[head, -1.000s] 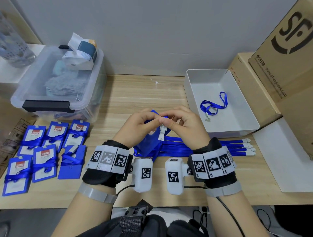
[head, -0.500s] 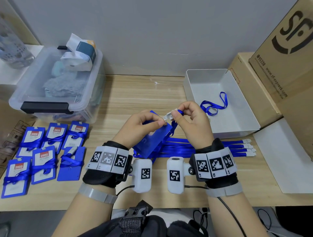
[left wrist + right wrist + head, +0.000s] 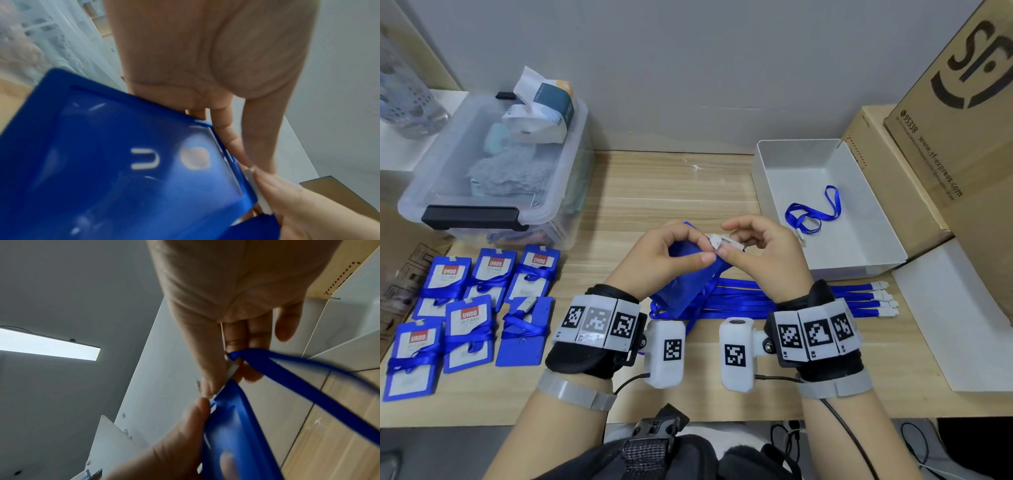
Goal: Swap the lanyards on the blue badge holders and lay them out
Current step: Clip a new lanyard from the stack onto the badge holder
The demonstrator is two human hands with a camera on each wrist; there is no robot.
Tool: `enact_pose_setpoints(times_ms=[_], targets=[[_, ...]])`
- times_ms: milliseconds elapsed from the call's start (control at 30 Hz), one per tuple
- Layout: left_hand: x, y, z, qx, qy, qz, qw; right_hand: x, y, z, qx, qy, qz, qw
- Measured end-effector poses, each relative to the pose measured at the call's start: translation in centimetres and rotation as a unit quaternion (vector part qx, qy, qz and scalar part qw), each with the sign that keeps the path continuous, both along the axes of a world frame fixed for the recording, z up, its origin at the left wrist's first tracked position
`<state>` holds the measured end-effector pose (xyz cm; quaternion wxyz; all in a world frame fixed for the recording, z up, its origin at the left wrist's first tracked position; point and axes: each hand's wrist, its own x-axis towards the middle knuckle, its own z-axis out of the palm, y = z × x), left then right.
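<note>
Both hands are raised over the middle of the bench point(image 3: 654, 192); the left hand point(image 3: 661, 260) has thumb and fingers curled round a blue holder point(image 3: 681, 294), gripping its upper end so it hangs tilted above the wood; the right hand point(image 3: 763, 257) pinches a white clip point(image 3: 724, 242) at the holder's top edge between thumb and forefinger, its other fingers loosely spread; in the right wrist view a blue lanyard point(image 3: 308, 386) runs away from that clip, blurred further out. Under the hands a bundle of lanyards point(image 3: 791, 301) lies flat on the bench, its white ends to the right; six holders point(image 3: 469, 308) wrapped in their straps lie in two rows at the left; a white tray point(image 3: 887, 260) at the right holds one loose lanyard point(image 3: 811, 212); a clear tub point(image 3: 482, 192) stands at the back left.
</note>
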<state>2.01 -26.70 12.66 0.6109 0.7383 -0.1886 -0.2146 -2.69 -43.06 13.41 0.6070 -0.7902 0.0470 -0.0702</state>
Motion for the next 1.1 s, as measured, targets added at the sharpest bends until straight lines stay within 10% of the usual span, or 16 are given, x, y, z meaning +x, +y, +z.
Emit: enact_pose_setpoints(times_ms=[1100], targets=[[0.36, 0.66, -0.63, -0.099, 0.019, 0.018, 0.995, -0.43, 0.23, 0.48, 0.032, 0.105, 0.112, 0.988]])
